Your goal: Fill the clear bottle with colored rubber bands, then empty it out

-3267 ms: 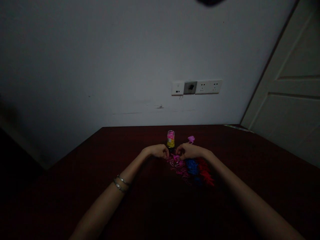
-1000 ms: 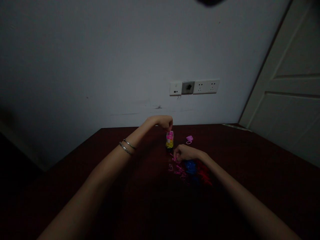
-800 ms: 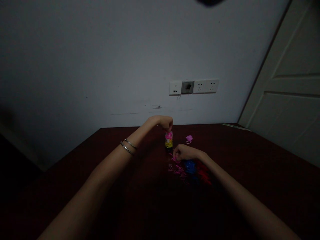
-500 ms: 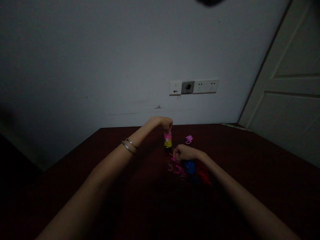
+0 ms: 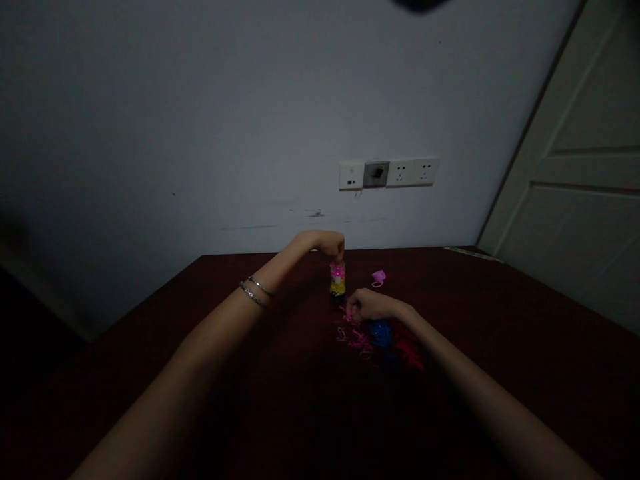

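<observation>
Your left hand bends down at the wrist, its fingers curled together at the top of the clear container; you cannot tell from here whether they pinch anything. Your right hand lies low, fingers bent with the tips near one another at the thin pink strands; whether a strand is caught between them is too dark to tell. The container is upright and see-through, its contents layered pink above yellow, with a dark band at the bottom and a small pale patch on the front. The pink strands are fine, looped and loosely scattered. Beside them sit a denser, slightly shiny blue pile and a spiky-edged red pile, the red one near your right forearm.

Around these, a pinkish-purple piece with a pale loop rests behind your right hand on the smooth, dark reddish table. Two metal bracelets circle your left forearm. Past the table's edge stand the wall, with its row of sockets, and a panelled door.

The container stands directly below your left fingertips; your left hand hides its mouth. The pink strands spread under and just nearer you than your right fingertips, and that hand covers part of them.
</observation>
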A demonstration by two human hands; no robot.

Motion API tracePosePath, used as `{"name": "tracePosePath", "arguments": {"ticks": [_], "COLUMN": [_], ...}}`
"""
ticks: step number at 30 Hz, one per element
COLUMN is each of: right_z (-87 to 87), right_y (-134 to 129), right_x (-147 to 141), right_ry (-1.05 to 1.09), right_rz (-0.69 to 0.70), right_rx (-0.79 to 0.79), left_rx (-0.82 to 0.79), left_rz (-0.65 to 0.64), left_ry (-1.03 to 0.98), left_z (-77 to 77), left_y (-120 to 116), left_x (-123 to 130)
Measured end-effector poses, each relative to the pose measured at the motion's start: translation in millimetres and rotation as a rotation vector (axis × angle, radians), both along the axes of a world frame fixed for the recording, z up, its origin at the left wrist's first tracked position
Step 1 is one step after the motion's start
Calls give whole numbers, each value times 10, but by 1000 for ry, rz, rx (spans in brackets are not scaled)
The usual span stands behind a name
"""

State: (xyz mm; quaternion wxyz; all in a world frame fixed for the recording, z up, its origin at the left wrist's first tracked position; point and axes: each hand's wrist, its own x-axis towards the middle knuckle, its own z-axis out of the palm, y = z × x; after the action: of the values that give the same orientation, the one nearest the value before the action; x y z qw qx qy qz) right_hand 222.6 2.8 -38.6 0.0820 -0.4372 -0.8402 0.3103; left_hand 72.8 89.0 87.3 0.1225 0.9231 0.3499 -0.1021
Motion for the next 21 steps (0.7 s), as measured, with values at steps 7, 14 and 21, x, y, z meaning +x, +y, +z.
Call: {"name": "tracePosePath", "arguments": {"ticks": [7,14,21], "right_z": [11,38,52], "right_y": [-2,-23,-33], "right_x": [-3,-14,-48], "right_ry": [-6,-13,-59], "right_rz": [5,-8,-22], "right_rx": [1,-4,12], "left_rx": [27,53,-147], "left_rz": [18,61,117], "left_ry": [-44,-336,-636], "left_z": [19,63,-452], "left_y": [-17,-7,-63], "left_x": [-5,-223,-463]}}
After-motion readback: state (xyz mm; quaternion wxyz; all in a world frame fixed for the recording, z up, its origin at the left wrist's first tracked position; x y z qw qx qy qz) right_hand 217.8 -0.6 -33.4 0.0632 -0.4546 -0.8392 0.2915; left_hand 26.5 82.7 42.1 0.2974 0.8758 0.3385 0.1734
